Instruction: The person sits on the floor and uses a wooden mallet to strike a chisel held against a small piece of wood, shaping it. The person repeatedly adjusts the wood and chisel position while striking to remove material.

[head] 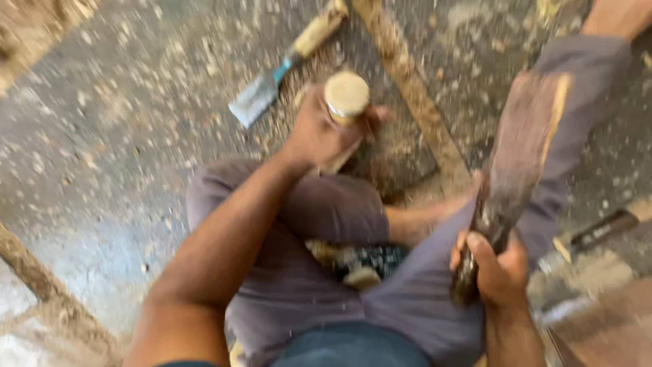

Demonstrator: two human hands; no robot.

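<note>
Left hand (pixel 319 136) has its fingers wrapped tight around a pale round-ended wooden handle (pixel 346 95), up at about 12 o'clock, just past the bent knee. Right hand (pixel 499 272) at 4 o'clock is clenched on the bottom end of a dark wooden mallet (pixel 523 156) (pretty blurry), which tilts up toward 1 o'clock. A chisel with a blue collar (pixel 272 85) lies on the sawdusty floor (pixel 102 149) at 11 o'clock, near the left hand. Another dark-handled tool (pixel 601 231) sits at 3 o'clock.

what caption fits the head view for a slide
Seated on a chip-strewn floor, left hand grips a wooden-handled tool, right hand a dark wooden mallet.
</note>
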